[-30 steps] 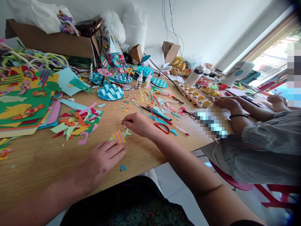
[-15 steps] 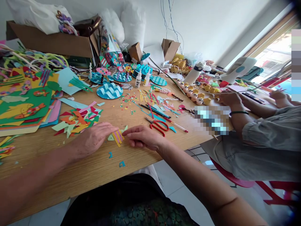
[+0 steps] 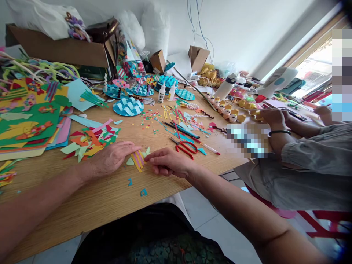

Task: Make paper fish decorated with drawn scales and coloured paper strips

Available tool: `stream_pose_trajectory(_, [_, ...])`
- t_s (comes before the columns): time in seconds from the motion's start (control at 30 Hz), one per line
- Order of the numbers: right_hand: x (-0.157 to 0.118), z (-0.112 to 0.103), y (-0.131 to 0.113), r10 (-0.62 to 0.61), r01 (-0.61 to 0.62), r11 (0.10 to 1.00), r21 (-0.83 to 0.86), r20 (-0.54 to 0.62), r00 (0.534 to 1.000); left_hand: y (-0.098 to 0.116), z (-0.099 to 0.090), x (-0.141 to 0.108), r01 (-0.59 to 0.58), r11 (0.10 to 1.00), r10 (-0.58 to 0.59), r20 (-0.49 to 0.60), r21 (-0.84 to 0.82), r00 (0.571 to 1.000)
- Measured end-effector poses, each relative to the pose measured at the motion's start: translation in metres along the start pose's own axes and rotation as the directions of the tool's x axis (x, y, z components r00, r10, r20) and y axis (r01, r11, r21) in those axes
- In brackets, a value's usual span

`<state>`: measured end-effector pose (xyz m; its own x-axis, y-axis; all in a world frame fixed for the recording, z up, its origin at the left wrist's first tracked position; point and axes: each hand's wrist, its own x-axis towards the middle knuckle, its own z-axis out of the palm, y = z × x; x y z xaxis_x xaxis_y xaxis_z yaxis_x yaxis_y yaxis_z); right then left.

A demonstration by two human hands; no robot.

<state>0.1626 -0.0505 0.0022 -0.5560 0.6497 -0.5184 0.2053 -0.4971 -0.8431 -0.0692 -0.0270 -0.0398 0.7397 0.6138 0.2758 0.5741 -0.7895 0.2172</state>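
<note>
A small pale-green paper fish [image 3: 130, 161] lies flat on the table, with yellow and pink paper strips [image 3: 138, 160] slanting across its body. My left hand [image 3: 111, 157] reaches in from the left, fingers stretched out and their tips at the upper ends of the strips. From the other side comes my right hand [image 3: 167, 161], index finger extended to the strips' right edge near the fish's tail [image 3: 147, 151], its other fingers loosely curled. Whether the right thumb presses on anything is hidden. Two blue paper scraps, one of them a hooked piece [image 3: 143, 192], lie nearer the table edge.
Red-handled pliers [image 3: 187, 146] and pens lie beyond my right hand. Colourful paper scraps [image 3: 92, 141] are heaped behind my left. Glue bottles [image 3: 162, 92] and a blue wavy disc [image 3: 128, 106] stand farther back. At right, another person's forearms [image 3: 280, 121] rest over the table.
My two hands stay at the fish with almost the same pose; the right finger shifts very slightly. The other person's hand at the right moves a little.
</note>
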Motion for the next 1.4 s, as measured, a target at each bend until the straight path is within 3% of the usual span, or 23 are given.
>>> stream_pose_trajectory(0.17, [0.007, 0.003, -0.001, 0.004, -0.004, 1.0, 0.018, -0.007, 1.0, -0.002, 0.002, 0.003, 0.019, 0.999, -0.019, 0.024, -0.036, 1.0])
stream_pose_trajectory(0.33, [-0.007, 0.0, 0.005, 0.06, -0.06, 0.998, 0.0, 0.024, 0.998, -0.006, -0.003, 0.0, 0.075, 0.997, -0.077, 0.046, 0.027, 0.996])
stream_pose_trajectory(0.5, [-0.018, -0.005, 0.004, 0.008, -0.009, 0.999, -0.032, -0.029, 1.0, -0.01, -0.011, -0.002, 0.102, 0.994, -0.101, -0.041, 0.035, 0.994])
stream_pose_trajectory(0.6, [-0.014, -0.005, 0.006, -0.085, 0.07, 0.982, -0.178, -0.078, 0.993, -0.006, -0.013, 0.0, 0.12, 0.993, -0.119, -0.13, 0.003, 0.984])
stream_pose_trajectory(0.67, [-0.012, -0.004, 0.009, -0.199, 0.145, 0.923, -0.357, -0.118, 0.973, 0.0, -0.013, 0.002, 0.129, 0.992, -0.128, -0.189, -0.009, 0.974])
stream_pose_trajectory(0.8, [-0.008, -0.009, 0.011, -0.464, 0.204, 0.637, -0.744, -0.159, 0.872, 0.01, -0.01, 0.001, 0.124, 0.992, -0.127, -0.277, -0.028, 0.952])
stream_pose_trajectory(0.93, [-0.004, -0.026, 0.008, -0.61, 0.12, 0.417, -0.901, -0.179, 0.772, 0.012, -0.005, -0.006, 0.091, 0.995, -0.1, -0.332, -0.042, 0.938])
stream_pose_trajectory(1.07, [0.004, -0.055, -0.001, -0.659, -0.026, 0.304, -0.952, -0.23, 0.716, 0.011, -0.002, -0.009, 0.067, 0.997, -0.076, -0.368, -0.036, 0.927])
stream_pose_trajectory(1.17, [0.012, -0.083, -0.015, -0.67, -0.172, 0.273, -0.946, -0.316, 0.672, 0.011, -0.001, -0.007, 0.036, 0.999, -0.043, -0.396, -0.027, 0.917])
stream_pose_trajectory(1.23, [0.018, -0.101, -0.025, -0.629, -0.27, 0.277, -0.922, -0.387, 0.675, 0.011, 0.0, -0.007, 0.025, 0.999, -0.031, -0.394, -0.021, 0.919])
stream_pose_trajectory(1.4, [0.037, -0.143, -0.043, -0.595, -0.388, 0.317, -0.866, -0.5, 0.629, 0.005, 0.006, -0.011, 0.062, 0.998, -0.063, -0.357, -0.014, 0.932])
